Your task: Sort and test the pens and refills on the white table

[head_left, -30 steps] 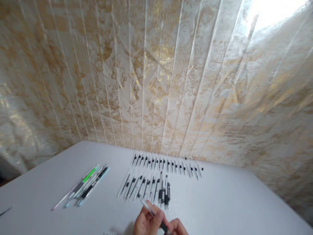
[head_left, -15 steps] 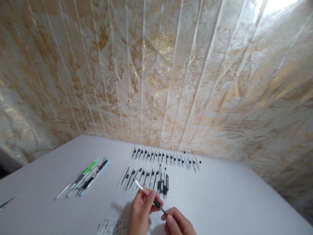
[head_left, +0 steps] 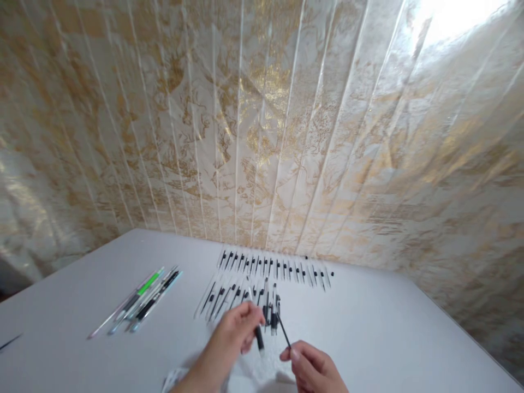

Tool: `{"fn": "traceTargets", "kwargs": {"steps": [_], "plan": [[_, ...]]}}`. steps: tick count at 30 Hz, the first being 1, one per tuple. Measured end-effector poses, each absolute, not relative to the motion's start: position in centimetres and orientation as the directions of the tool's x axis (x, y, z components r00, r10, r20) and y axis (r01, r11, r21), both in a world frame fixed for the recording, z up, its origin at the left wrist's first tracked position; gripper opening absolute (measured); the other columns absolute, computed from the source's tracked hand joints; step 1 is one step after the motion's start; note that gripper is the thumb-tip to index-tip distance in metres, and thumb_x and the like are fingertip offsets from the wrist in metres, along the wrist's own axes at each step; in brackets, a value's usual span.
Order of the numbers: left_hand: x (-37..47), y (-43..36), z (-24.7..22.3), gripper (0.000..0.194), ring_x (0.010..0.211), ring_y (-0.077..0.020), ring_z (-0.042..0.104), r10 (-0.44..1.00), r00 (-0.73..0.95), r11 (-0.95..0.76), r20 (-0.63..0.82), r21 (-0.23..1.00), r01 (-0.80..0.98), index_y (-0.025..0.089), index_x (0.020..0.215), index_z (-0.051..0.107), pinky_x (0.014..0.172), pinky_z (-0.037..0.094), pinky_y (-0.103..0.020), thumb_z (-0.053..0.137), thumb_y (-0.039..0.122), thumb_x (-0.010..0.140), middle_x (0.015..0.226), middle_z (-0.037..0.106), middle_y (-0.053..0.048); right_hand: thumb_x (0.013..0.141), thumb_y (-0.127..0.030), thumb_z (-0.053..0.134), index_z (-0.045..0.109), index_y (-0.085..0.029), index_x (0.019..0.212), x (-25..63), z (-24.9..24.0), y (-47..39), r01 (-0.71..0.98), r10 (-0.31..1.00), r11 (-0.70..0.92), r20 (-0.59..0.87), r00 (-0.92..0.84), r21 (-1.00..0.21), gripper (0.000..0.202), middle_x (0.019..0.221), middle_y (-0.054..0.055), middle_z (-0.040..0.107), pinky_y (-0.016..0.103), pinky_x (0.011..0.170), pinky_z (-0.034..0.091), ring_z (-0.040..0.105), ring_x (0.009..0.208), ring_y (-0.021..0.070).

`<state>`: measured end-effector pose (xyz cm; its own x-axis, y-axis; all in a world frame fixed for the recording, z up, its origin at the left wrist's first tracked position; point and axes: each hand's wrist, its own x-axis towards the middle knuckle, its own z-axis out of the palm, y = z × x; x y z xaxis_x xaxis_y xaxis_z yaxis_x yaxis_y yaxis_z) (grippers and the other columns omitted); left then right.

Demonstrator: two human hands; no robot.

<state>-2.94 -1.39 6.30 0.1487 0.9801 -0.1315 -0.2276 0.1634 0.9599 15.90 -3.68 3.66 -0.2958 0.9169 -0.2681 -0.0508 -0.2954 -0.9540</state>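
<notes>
My left hand [head_left: 239,326] is closed around a pen barrel [head_left: 259,339] with a black grip, its grip end tilted down to the right. Between the fingertips of my right hand [head_left: 314,364] is a thin dark pen refill [head_left: 284,331], pointing up to the left and apart from the barrel. Just beyond the hands, several black-gripped pens [head_left: 274,311] lie side by side. They adjoin a row of clear pen parts with dark refills and small black pieces [head_left: 224,299], partly hidden by my left hand.
Farther back runs a longer row of similar clear pen parts [head_left: 264,266]. Left on the white table [head_left: 368,333] is a bundle of pens, one bright green [head_left: 148,283]. A thin dark item [head_left: 11,341] lies far left. Printed paper [head_left: 174,377] is under my left forearm. Gold-patterned sheeting [head_left: 254,136] rises behind.
The dark refill has come out of the pen barrel. My right hand moved right with it, while my left hand turned the barrel steeper and uncovered less of the paper.
</notes>
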Motion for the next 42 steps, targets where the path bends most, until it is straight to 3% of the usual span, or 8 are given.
{"fn": "traceTargets", "kwargs": {"steps": [5,12,16,19,23,32,37,42], "plan": [[0.4,-3.9,4.3,0.058,0.048,-0.0096,0.039,0.957,0.269,0.102,-0.109,0.994,0.039,0.016,0.118,0.051,0.049,0.029,-0.021,0.053,0.06,0.08,0.055,0.044,0.007,0.069,-0.071,0.059,0.046,-0.019,0.068,15.3,3.5,-3.3,0.108,0.918,-0.105,-0.138,-0.371,-0.989,0.054,0.054,-0.007,0.04,0.022,0.046,0.019,0.028,0.048,0.0061],[0.5,-3.5,5.9,0.054,0.048,-0.011,0.041,0.928,0.363,0.0,-0.084,0.974,0.227,0.017,0.083,0.063,0.046,0.029,-0.022,0.035,0.062,0.087,0.053,0.043,0.004,0.069,-0.07,0.058,0.042,-0.02,0.07,16.0,4.2,-2.6,0.13,0.861,-0.093,-0.146,-0.487,-0.987,0.053,0.055,-0.005,0.046,0.019,0.043,0.023,0.033,0.046,0.0056],[1.1,-2.6,5.4,0.051,0.052,-0.015,0.053,0.95,0.313,-0.091,-0.008,0.949,0.301,0.015,0.11,0.061,0.053,0.039,-0.023,0.028,0.05,0.094,0.056,0.055,0.0,0.069,-0.062,0.058,0.041,-0.021,0.067,17.1,4.7,-0.3,0.322,0.864,-0.163,-0.292,-0.409,-0.933,0.044,0.05,-0.008,0.045,0.018,0.035,0.025,0.03,0.036,0.0046],[1.4,-2.3,3.8,0.045,0.078,-0.0213,0.062,0.943,0.297,-0.297,0.149,0.782,0.549,0.015,0.133,0.045,0.072,0.047,-0.03,0.041,0.03,0.091,0.086,0.068,-0.009,0.072,-0.046,0.055,0.04,-0.022,0.061,17.9,4.5,2.5,0.561,0.904,-0.176,-0.359,-0.232,-0.809,0.031,0.044,-0.009,0.042,0.018,0.034,0.024,0.029,0.032,0.0048],[1.7,-2.1,1.4,0.046,0.105,-0.0303,0.058,0.881,0.429,-0.473,0.201,0.42,0.774,0.02,0.124,0.056,0.088,0.046,-0.04,0.061,0.022,0.078,0.117,0.064,-0.012,0.074,-0.026,0.051,0.044,-0.02,0.053,17.9,4.1,4.9,0.695,0.942,-0.131,-0.307,-0.134,-0.707,0.023,0.039,-0.008,0.042,0.02,0.038,0.026,0.032,0.031,0.0061],[2.1,-2.0,-3.2,0.055,0.111,-0.0315,0.056,0.787,0.571,-0.613,0.234,0.187,0.768,0.017,0.129,0.051,0.089,0.046,-0.04,0.065,0.037,0.081,0.126,0.06,-0.015,0.08,-0.019,0.046,0.063,-0.016,0.054,17.0,5.2,5.1,0.902,0.982,-0.025,-0.177,-0.057,-0.431,0.032,0.057,0.009,0.068,0.024,0.056,0.037,0.061,0.057,0.0168],[2.4,-2.0,-3.5,0.061,0.103,-0.0287,0.058,0.776,0.542,-0.613,0.323,0.178,0.77,0.019,0.125,0.055,0.086,0.045,-0.036,0.073,0.043,0.073,0.119,0.064,-0.011,0.082,-0.017,0.043,0.071,-0.011,0.071,17.0,5.0,4.7,0.961,0.988,-0.071,-0.15,0.032,-0.268,0.03,0.083,0.023,0.073,0.031,0.062,0.038,0.068,0.078,0.0291],[2.4,-2.0,-2.8,0.06,0.099,-0.0281,0.059,0.791,0.535,-0.6,0.296,0.206,0.773,0.018,0.124,0.056,0.082,0.046,-0.035,0.072,0.043,0.073,0.116,0.064,-0.011,0.086,-0.025,0.043,0.07,-0.016,0.075,16.6,4.9,4.3,0.971,0.991,-0.02,-0.134,-0.013,-0.238,0.031,0.083,0.019,0.074,0.031,0.062,0.039,0.069,0.08,0.0293]]}}
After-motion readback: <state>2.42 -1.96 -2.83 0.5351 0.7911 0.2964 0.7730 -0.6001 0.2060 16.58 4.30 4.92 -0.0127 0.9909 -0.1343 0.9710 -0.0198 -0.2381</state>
